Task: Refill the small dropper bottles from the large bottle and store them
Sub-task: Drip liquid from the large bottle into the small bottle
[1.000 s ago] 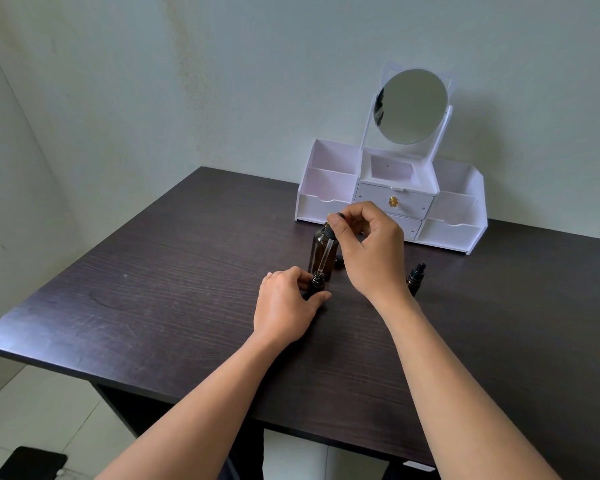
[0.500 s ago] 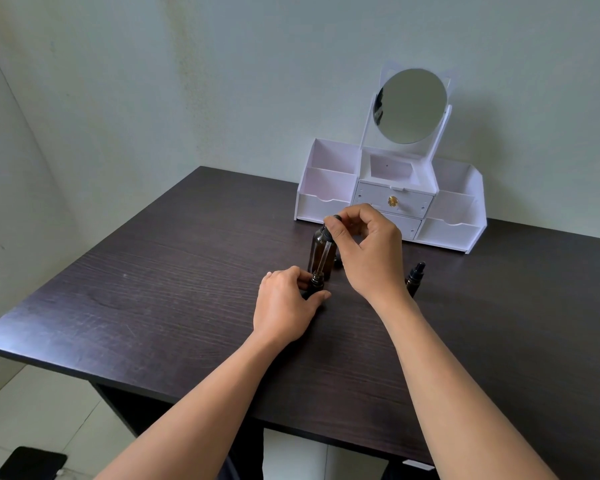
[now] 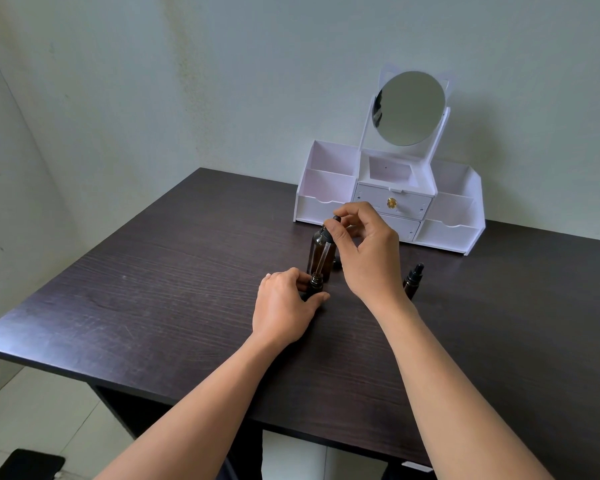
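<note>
Dropper [image 3: 322, 256] slants tip-down into small bottle [image 3: 315, 283]; right hand [image 3: 364, 258] pinches its bulb, left hand [image 3: 284, 306] grips the bottle.

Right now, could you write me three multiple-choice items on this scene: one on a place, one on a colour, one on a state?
1. Where is the capped dropper bottle?
A. in a drawer
B. on the table, right of the right hand
C. on the floor

2. What colour is the organizer?
A. white
B. green
C. black

3. What is the right hand doing?
A. lying flat
B. gripping the mirror
C. pinching the dropper

1 B: it stands on the table beside the right wrist.
2 A: its walls are white.
3 C: it pinches the dropper's top over the small bottle that the left hand holds.
</note>
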{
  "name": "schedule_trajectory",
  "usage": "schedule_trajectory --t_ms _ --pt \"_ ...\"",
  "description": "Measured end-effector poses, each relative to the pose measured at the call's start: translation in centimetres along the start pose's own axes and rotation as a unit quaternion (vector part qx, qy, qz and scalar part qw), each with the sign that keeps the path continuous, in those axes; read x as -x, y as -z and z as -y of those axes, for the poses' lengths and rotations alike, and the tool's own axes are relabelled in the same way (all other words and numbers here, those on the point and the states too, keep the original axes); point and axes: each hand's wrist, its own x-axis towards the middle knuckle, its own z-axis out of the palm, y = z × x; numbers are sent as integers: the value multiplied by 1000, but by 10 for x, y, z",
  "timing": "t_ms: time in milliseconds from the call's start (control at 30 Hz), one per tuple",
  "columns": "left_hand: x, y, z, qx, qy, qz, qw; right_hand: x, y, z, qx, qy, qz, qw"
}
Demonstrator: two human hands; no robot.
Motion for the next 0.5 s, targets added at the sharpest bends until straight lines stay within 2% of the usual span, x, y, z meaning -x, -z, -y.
schedule_trajectory --t_ms 500 --pt "1 2 -2 5 -3 2 1000 -1 -1 -1 12 -20 -2 1000"
